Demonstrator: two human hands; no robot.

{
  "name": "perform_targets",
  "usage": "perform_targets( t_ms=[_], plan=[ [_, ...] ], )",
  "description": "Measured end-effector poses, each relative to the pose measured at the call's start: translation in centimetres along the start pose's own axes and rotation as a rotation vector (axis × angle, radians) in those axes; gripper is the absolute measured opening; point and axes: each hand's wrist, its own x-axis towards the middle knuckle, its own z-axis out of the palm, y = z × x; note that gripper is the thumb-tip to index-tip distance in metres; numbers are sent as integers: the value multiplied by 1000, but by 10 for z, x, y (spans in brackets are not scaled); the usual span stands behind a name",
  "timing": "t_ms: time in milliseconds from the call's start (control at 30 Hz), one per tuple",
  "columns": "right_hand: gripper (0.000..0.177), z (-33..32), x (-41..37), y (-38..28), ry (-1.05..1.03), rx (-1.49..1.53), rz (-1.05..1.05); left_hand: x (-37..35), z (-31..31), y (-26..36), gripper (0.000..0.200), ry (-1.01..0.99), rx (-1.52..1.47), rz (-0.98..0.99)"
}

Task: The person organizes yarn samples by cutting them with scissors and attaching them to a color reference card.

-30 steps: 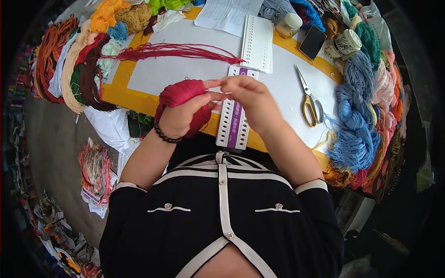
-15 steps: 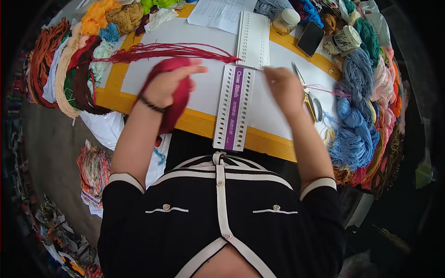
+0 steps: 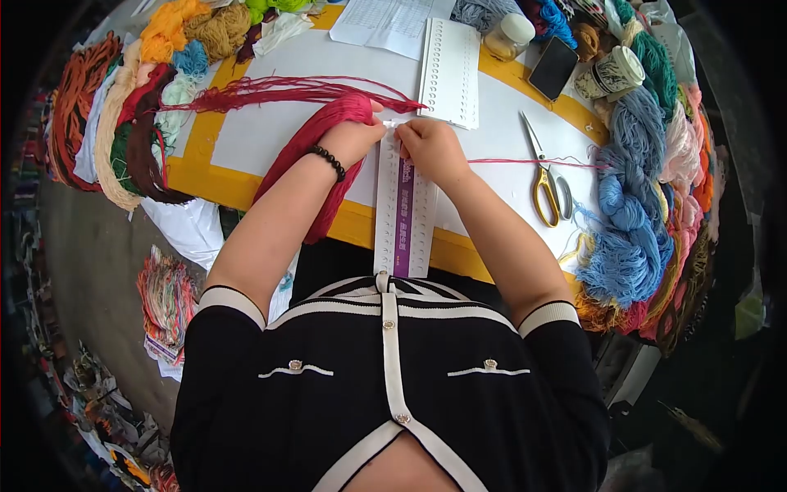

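Observation:
A thick red thread skein (image 3: 316, 156) drapes over my left hand (image 3: 361, 138) and hangs down past the wrist. The left fingertips are closed at the top left corner of a white and purple punched thread card (image 3: 403, 217). Right against them, my right hand (image 3: 430, 152) is closed in a pinch on the card's top end. What thread lies between the fingertips is too small to make out. The card's lower end reaches over the table edge toward my body. A bundle of loose red strands (image 3: 270, 92) stretches across the board behind my hands.
Gold-handled scissors (image 3: 545, 193) lie right of my right forearm, near a thin pink strand (image 3: 533, 161). Farther back are a stack of white punched cards (image 3: 449, 70), a jar (image 3: 507, 37), a phone (image 3: 553, 67) and a patterned cup (image 3: 611, 74). Blue skeins (image 3: 627, 230) line the right edge.
My hands have come together from apart at the card's top end. My left hand moved right with the red skein, and my right hand moved left. The card has shifted slightly toward my body.

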Motion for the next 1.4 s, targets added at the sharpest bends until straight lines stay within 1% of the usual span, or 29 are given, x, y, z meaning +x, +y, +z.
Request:
perform_targets(
  t_ms=[33, 100, 133, 200, 333, 400, 533, 600, 633, 700, 733, 800, 833, 867, 933, 1000, 1033, 1067, 1100, 1133, 1200, 1233, 1267, 1300, 1333, 1367, 1400],
  plan=[
    [27, 0, 2, -2, -3, 0, -3, -2, 0, 0, 40, 5, 0, 0],
    [28, 1, 5, -5, 8, 12, 99, -9, 1, 12, 39, -35, -160, -61],
    [28, 1, 6, -4, 6, 12, 97, -11, 0, 16, 39, -32, -160, -61],
    [29, -1, 9, -1, -28, 133, 117, -13, 0, 23, 43, -20, -435, -142],
    [29, -1, 11, -3, -55, 114, 138, -13, 0, 23, 47, -91, -449, -111],
    [29, 2, 8, -5, -7, -55, 21, -8, 2, 15, 49, -113, -410, -74],
    [26, 3, 9, 1, -15, -87, -22, -9, -4, 15, 49, -130, -308, -78],
    [22, -1, 5, 4, 2, 260, 45, -13, -11, 16, 44, -51, -148, 30],
    [22, -2, 5, 7, -1, 259, 43, -14, -13, 19, 44, -47, -149, 30],
    [19, -3, 4, 12, -20, 332, 14, -20, -17, 33, 42, -57, -506, -38],
    [19, -2, 3, 13, -19, 332, 14, -21, -17, 36, 42, -58, -506, -38],
    [16, -1, 2, 12, 3, 258, -12, -23, -14, 39, 39, -184, -725, -96],
    [16, -1, 2, 11, 4, 257, -14, -23, -11, 37, 36, -166, -739, -122],
    [15, -1, 1, 9, 7, 303, 7, -24, -8, 37, 36, -165, -739, -121],
    [15, -1, -2, 6, 10, 351, 28, -26, -1, 37, 33, -109, -639, -84],
    [14, -2, -4, 5, -11, 582, 44, -22, 8, 24, 35, -123, -616, -70],
    [14, -3, -3, 9, -8, 582, 44, -21, 11, 17, 38, -146, -539, 3],
    [14, -3, -1, 13, -26, 664, 23, -21, 13, 16, 40, -169, -461, 74],
    [14, -4, 0, 16, -46, 746, 3, -22, 14, 17, 45, -217, -427, 95],
    [14, -6, 1, 20, -46, 747, 1, -21, 13, 14, 45, -217, -425, 97],
    [17, -12, -5, 17, -27, 658, 45, -23, 10, 15, 46, -217, -164, 152],
    [17, -17, -10, 18, -29, 660, 42, -24, 7, 15, 46, -184, -252, 136],
    [19, -23, -17, 20, 159, 178, -167, -27, 2, 21, 46, -183, -250, 136],
    [22, -30, -21, 23, 338, -312, -365, -30, -4, 25, 45, -199, -414, 85],
    [22, -36, -21, 24, 338, -312, -366, -34, -8, 30, 45, -214, -577, 33],
    [26, -42, -22, 24, 378, -502, -516, -42, -10, 43, 43, -204, -602, 24],
    [30, -46, -23, 23, 416, -693, -664, -42, -11, 41, 43, -204, -601, 23]
  ],
)
